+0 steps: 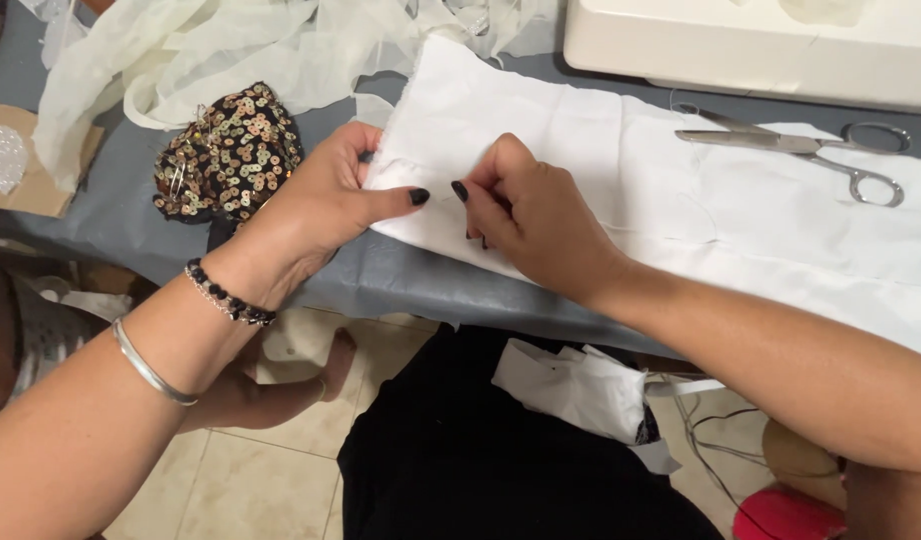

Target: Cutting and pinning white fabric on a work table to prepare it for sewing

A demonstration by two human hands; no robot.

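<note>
A long piece of white fabric [741, 210] lies across the grey table [421, 285]. My left hand [316, 205] pinches the fabric's left end, thumb on top and fingers under its edge. My right hand [531, 215] presses down on the fabric just to the right, fingertips curled onto the cloth near the left thumb. Whether it holds a pin or needle cannot be told. Both wear dark nail polish; the left wrist carries a beaded bracelet and a silver bangle.
Metal scissors [811, 150] rest on the fabric at the right. A sequined dark pincushion-like lump [226, 150] sits left of my left hand. Sheer pale fabric [211, 50] is heaped behind, and a white sewing machine base [761, 45] stands at the back right.
</note>
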